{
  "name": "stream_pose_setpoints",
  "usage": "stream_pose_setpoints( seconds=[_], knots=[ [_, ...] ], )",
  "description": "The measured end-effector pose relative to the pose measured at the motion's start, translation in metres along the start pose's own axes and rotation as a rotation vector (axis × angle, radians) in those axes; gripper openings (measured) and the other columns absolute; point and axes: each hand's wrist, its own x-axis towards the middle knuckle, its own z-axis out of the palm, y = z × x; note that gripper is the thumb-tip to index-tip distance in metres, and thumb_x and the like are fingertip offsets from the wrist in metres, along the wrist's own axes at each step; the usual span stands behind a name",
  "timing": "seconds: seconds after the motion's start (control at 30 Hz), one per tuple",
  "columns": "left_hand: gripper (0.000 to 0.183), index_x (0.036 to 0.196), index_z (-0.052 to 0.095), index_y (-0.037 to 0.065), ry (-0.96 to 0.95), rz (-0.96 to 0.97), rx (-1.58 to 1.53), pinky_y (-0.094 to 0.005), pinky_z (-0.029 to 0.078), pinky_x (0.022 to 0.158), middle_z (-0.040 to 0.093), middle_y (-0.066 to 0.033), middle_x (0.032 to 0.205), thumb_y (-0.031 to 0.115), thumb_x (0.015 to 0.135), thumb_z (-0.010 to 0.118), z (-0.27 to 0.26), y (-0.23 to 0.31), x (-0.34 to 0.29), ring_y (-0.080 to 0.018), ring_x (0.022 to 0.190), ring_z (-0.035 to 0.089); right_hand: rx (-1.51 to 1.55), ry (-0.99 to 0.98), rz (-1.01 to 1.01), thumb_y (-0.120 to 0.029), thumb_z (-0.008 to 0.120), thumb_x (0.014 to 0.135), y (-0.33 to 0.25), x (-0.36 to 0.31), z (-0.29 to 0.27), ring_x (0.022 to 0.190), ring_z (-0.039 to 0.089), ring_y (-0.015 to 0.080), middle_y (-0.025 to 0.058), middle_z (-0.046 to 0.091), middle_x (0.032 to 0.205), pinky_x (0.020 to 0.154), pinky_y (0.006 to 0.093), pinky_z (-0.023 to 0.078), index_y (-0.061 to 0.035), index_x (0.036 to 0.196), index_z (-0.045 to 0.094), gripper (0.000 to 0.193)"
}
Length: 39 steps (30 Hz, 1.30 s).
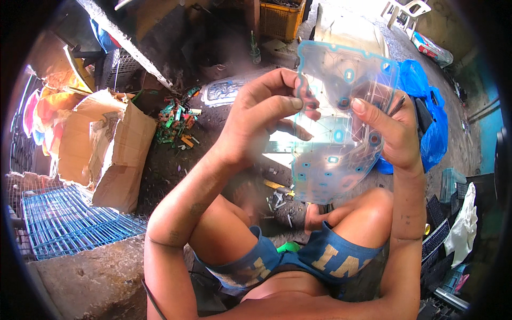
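A clear, flexible keyboard membrane sheet (325, 154) with fine printed traces and blue-ringed spots hangs upright in front of me. At its left edge is my left hand (261, 109), thumb and fingers closed on the border, some fingertips showing through the plastic. My right hand (389, 125) grips the opposite side, thumb on the near face and the other fingers behind. A thin dark piece (397, 106) sticks out by the right fingers; its kind is unclear. Below the sheet, between my bent legs, a yellow-handled tool (278, 187) lies on the ground among small scraps.
Left stands a torn cardboard box (106, 149), beside a blue wire rack (74, 221). Small green circuit pieces (176, 122) lie heaped past it. Right are a blue plastic bag (434, 128) and dark keyboards (436, 240). A yellow crate (280, 21) stands at the back.
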Motion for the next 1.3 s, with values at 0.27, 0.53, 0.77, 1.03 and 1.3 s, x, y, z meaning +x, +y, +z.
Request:
stream_pose_setpoints(
  seconds=[0.27, 0.53, 0.77, 1.03, 1.3],
  knots=[
    [0.043, 0.131, 0.059, -0.001, 0.144, 0.129, 0.042, -0.0349, 0.059, 0.071, 0.069, -0.0118, 0.107, 0.029, 0.100, 0.058, 0.011, 0.004, -0.002, -0.0190, 0.094, 0.067, -0.040, -0.023, 0.044, -0.014, 0.070, 0.093, 0.001, -0.003, 0.008, 0.065, 0.060, 0.0078, 0.0021, 0.068, 0.077, 0.058, 0.0248, 0.048, 0.0005, 0.099, 0.071, 0.015],
    [0.028, 0.112, 0.071, -0.003, 0.247, 0.240, 0.156, -0.0286, 0.057, 0.065, 0.074, -0.0125, 0.095, 0.021, 0.098, 0.067, 0.014, 0.007, -0.008, -0.0170, 0.080, 0.070, 0.021, -0.047, 0.098, -0.014, 0.071, 0.093, -0.004, -0.010, 0.018, 0.067, 0.060, 0.0078, 0.0016, 0.068, 0.079, 0.059, 0.0244, 0.049, 0.0005, 0.102, 0.070, 0.017],
    [0.024, 0.104, 0.074, -0.004, 0.360, 0.238, 0.194, -0.0274, 0.055, 0.067, 0.074, -0.0107, 0.087, 0.018, 0.095, 0.071, 0.019, 0.010, -0.013, -0.0140, 0.076, 0.069, 0.040, -0.084, 0.115, -0.014, 0.071, 0.093, -0.007, -0.012, 0.024, 0.069, 0.060, 0.0075, 0.0017, 0.068, 0.080, 0.060, 0.0240, 0.049, 0.0008, 0.102, 0.069, 0.017],
    [0.022, 0.097, 0.075, -0.003, 0.385, 0.141, 0.143, -0.0246, 0.051, 0.063, 0.072, -0.0081, 0.079, 0.018, 0.090, 0.076, 0.017, 0.013, -0.010, -0.0104, 0.069, 0.065, 0.093, -0.036, -0.016, -0.014, 0.069, 0.095, -0.009, -0.011, 0.024, 0.069, 0.059, 0.0058, 0.0022, 0.068, 0.080, 0.060, 0.0218, 0.046, 0.0022, 0.104, 0.070, 0.019],
    [0.019, 0.096, 0.074, -0.003, 0.376, 0.110, 0.184, -0.0226, 0.048, 0.066, 0.071, -0.0053, 0.081, 0.015, 0.090, 0.075, 0.021, 0.016, -0.015, -0.0081, 0.070, 0.061, 0.031, 0.092, -0.144, -0.013, 0.062, 0.097, -0.008, -0.009, 0.022, 0.065, 0.054, 0.0015, 0.0011, 0.068, 0.082, 0.057, 0.0175, 0.041, 0.0038, 0.105, 0.068, 0.020]
  ],
)
